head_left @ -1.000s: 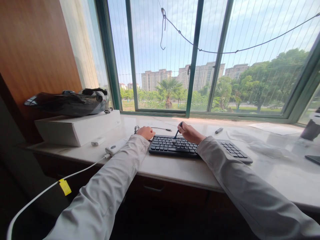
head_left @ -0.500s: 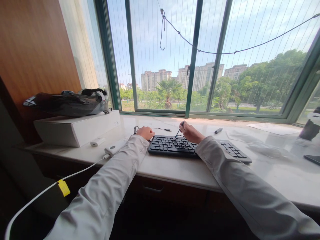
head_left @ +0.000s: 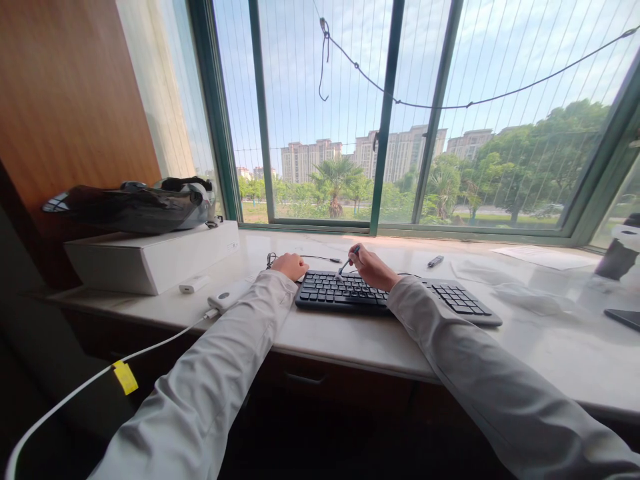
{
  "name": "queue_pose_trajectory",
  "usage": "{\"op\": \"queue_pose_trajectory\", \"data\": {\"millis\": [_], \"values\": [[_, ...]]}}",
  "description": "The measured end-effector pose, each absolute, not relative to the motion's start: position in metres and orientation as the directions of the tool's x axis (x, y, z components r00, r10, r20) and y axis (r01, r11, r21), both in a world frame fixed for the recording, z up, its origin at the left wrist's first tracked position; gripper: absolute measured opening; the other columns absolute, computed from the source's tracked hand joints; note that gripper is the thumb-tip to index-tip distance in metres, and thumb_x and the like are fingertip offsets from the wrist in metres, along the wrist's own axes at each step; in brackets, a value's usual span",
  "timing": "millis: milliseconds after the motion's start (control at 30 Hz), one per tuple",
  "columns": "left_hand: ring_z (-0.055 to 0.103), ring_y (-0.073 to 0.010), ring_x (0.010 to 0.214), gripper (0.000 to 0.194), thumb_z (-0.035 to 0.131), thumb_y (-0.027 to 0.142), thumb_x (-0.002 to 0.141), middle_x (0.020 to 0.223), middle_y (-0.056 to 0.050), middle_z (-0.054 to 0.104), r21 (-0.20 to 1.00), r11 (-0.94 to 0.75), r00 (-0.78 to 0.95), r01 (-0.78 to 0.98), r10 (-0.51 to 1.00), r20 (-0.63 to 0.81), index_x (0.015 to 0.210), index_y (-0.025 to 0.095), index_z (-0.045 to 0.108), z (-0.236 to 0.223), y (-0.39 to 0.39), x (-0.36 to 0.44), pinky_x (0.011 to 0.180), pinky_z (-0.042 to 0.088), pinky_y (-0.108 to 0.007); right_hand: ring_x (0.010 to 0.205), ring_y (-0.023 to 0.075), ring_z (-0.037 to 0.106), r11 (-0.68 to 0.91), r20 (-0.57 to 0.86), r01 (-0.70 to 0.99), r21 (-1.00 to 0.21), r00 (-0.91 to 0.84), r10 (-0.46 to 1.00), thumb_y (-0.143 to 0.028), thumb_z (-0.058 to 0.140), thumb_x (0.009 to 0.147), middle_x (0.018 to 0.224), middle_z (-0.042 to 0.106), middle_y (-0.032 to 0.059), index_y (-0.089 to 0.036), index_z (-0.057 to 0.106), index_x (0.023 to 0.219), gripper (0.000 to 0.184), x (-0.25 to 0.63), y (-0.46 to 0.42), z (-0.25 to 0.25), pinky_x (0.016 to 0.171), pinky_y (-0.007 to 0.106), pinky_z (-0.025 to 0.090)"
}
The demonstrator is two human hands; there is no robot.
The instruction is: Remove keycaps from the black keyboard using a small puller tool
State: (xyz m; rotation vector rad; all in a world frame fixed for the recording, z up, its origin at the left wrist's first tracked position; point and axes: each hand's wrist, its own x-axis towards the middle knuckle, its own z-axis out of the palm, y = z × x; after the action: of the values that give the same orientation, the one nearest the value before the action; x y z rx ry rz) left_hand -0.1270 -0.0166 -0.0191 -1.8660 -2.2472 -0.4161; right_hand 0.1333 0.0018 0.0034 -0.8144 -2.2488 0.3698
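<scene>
A black keyboard lies on the marble counter in front of me, its number pad at the right end. My left hand is closed at the keyboard's far left corner, against its edge; its fingertips are hidden. Between the fingers of my right hand is a small cleaning brush with a thin dark handle. The brush slants down to the left, its pale head touching the upper row of keys left of the middle. My right wrist hangs over the keyboard's right part.
A black cable runs behind the keyboard. To the left are a white box under a dark-visored helmet, a small white adapter and a white device with a cable. A USB stick and clear plastic lie right.
My right hand has moved a little left along the keyboard, and the brush head has shifted left over the upper keys. My left hand stays in place.
</scene>
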Motion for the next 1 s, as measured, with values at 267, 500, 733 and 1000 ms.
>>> {"op": "queue_pose_trajectory", "data": {"millis": [267,500,733,1000], "values": [[0.066,-0.0242,0.090,0.031,0.048,0.042,0.078,0.092,-0.007,0.073,0.090,0.171,-0.191,0.981,0.926,0.325,0.080,0.027,0.075,-0.018,-0.018,-0.126,0.077,0.049,-0.031,0.072,0.0199,0.055,0.723,0.541,0.521,-0.454,-0.484,0.688,-0.026,0.033,0.095,0.081,0.062,0.0082,-0.020,0.043,0.091,0.012,0.136,0.019,-0.003,0.070,0.032,0.039],[0.066,-0.0236,0.090,0.031,0.048,0.042,0.078,0.093,-0.007,0.073,0.079,0.174,-0.190,0.982,0.927,0.323,0.082,0.027,0.076,-0.018,-0.017,-0.126,0.079,0.049,-0.030,0.075,0.0198,0.056,0.745,0.574,0.511,-0.430,-0.482,0.662,-0.025,0.034,0.095,0.083,0.063,0.0086,-0.019,0.044,0.095,0.012,0.137,0.027,-0.009,0.072,0.031,0.040],[0.066,-0.0240,0.090,0.031,0.048,0.042,0.078,0.093,-0.007,0.073,0.075,0.167,-0.182,0.983,0.928,0.326,0.081,0.027,0.075,-0.019,-0.016,-0.127,0.079,0.049,-0.031,0.074,0.0181,0.058,0.745,0.606,0.505,-0.436,-0.447,0.658,-0.028,0.039,0.096,0.081,0.067,0.0060,-0.020,0.048,0.093,0.013,0.146,0.017,0.005,0.071,0.029,0.039],[0.066,-0.0244,0.089,0.032,0.046,0.042,0.078,0.092,-0.008,0.073,0.072,0.160,-0.175,0.984,0.928,0.330,0.080,0.027,0.075,-0.020,-0.015,-0.130,0.077,0.049,-0.031,0.068,0.0161,0.059,0.764,0.623,0.517,-0.387,-0.465,0.629,-0.029,0.045,0.095,0.073,0.067,0.0023,-0.021,0.050,0.086,0.013,0.151,0.008,0.012,0.067,0.026,0.037]]}}
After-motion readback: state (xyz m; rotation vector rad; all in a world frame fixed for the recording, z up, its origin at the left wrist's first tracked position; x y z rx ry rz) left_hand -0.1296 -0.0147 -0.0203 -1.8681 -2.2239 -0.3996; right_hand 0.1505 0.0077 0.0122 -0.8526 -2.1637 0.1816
